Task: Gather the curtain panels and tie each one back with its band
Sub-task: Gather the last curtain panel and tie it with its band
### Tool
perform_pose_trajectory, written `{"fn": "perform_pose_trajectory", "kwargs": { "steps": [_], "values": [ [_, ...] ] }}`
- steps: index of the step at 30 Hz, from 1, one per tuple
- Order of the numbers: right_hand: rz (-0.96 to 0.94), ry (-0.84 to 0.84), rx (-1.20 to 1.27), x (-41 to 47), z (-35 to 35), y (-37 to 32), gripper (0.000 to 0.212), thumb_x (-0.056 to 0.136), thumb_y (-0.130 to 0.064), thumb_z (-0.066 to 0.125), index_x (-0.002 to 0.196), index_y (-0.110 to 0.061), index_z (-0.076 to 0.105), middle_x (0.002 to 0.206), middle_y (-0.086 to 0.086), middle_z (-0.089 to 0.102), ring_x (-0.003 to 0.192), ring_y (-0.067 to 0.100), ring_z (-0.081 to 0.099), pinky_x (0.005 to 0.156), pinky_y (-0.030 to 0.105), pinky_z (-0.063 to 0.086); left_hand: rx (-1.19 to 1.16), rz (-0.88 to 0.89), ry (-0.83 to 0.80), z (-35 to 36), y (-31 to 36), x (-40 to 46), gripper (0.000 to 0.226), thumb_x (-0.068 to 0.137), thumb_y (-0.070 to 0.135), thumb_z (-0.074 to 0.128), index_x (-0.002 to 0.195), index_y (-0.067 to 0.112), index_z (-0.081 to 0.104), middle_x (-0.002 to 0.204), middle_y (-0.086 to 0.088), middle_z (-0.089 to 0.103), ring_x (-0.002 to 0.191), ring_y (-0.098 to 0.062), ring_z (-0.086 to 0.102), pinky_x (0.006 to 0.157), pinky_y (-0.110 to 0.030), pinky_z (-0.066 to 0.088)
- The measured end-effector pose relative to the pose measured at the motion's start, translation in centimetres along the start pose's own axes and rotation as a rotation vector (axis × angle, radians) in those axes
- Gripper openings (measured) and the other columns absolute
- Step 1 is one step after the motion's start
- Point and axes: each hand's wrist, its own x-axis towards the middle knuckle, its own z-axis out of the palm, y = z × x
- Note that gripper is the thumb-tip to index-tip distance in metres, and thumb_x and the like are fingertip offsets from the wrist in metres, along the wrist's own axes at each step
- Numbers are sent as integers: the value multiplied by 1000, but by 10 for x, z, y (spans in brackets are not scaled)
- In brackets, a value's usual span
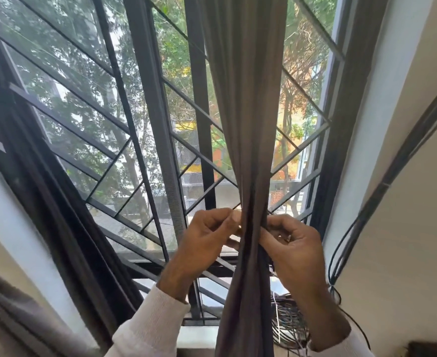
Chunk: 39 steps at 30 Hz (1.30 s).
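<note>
Both hands clamp the gathered grey curtain panel at its waist: left hand at nine o'clock, right hand at three o'clock.

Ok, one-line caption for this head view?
Both hands, left hand and right hand, pinch a gathered grey curtain panel at its waist before a barred window.

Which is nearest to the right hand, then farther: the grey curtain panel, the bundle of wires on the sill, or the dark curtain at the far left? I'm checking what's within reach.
From the right hand, head view:
1. grey curtain panel, held between both hands at centre.
2. bundle of wires, just below, lower right on the sill.
3. dark curtain, far left, beyond the left hand.
</note>
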Motion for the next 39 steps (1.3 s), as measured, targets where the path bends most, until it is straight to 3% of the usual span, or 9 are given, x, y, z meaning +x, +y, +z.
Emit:
{"fn": "perform_pose_trajectory", "kwargs": {
  "steps": [4, 7, 14, 19, 23, 27, 32, 36, 39],
  "values": [
    [-118, -8, -154, 5, -1, 6, 16, 86, -4, 84, 93, -19, 83, 81, -2, 79, 73, 14, 77, 69, 31, 63, 82, -5, 147, 4, -4, 9, 29, 92, 27, 87, 98, -1, 81, 87, -31, 75, 74, -26, 70, 64, -50, 62],
    [-80, -49, -75, 1, -7, 8, 25, 85, 2, 83, 102, -16, 83, 90, 0, 82, 85, 19, 79, 81, 36, 65, 193, 36, 240, 7, -5, 16, 21, 89, 24, 86, 87, 4, 80, 74, -23, 73, 62, -18, 62, 58, -34, 54],
    [-155, -100, -192, -3, -9, 11, 27, 94, -6, 76, 108, -29, 82, 104, -8, 78, 97, 17, 75, 78, 43, 64, 389, 31, 297, 12, -4, 26, 33, 83, 33, 79, 74, 2, 69, 64, -23, 60, 55, -16, 49, 48, -45, 54],
    [-99, -131, -137, -4, -11, 11, 28, 97, -2, 71, 109, -25, 82, 105, -10, 80, 104, 13, 76, 95, 38, 61, 274, -89, 199, 1, 1, 31, 36, 84, 42, 83, 86, 6, 81, 75, -24, 75, 65, -36, 74, 61, -61, 63],
    [-137, 27, -136, 4, -4, 13, 25, 79, -2, 90, 91, -22, 80, 88, -2, 79, 81, 17, 77, 80, 42, 65, 192, -111, 129, 5, 10, 29, 15, 94, 16, 84, 93, 1, 83, 75, -23, 76, 65, -24, 74, 60, -34, 62],
    [-113, 100, -179, 9, -4, 12, 35, 76, -13, 94, 101, -25, 73, 84, -5, 77, 79, 12, 77, 72, 37, 65, 173, -83, 54, 5, 14, 26, 30, 100, 16, 78, 81, -6, 75, 63, -18, 65, 59, -18, 61, 57, -26, 53],
    [-149, 111, -238, 8, 1, 10, 36, 79, -21, 93, 110, -30, 78, 92, -17, 76, 82, 11, 75, 74, 31, 64, 175, -17, -100, 0, 16, 23, 44, 106, 42, 66, 82, 8, 79, 74, -23, 68, 64, -32, 66, 60, -52, 53],
    [-162, 103, -260, 13, 2, 13, 30, 83, -17, 89, 107, -31, 80, 91, -16, 78, 83, 14, 73, 74, 32, 61, 327, 81, -112, -4, 20, 21, 36, 104, 50, 59, 74, 41, 77, 91, -9, 61, 89, -19, 62, 77, -44, 52],
    [-118, 57, -199, 17, 0, 16, 25, 87, -11, 84, 103, -30, 81, 91, -14, 80, 85, 13, 75, 77, 34, 61, 309, 171, 122, -11, 12, 13, 31, 104, 40, 66, 87, 22, 84, 89, 0, 74, 90, -23, 72, 82, -47, 56]
  ]
}}
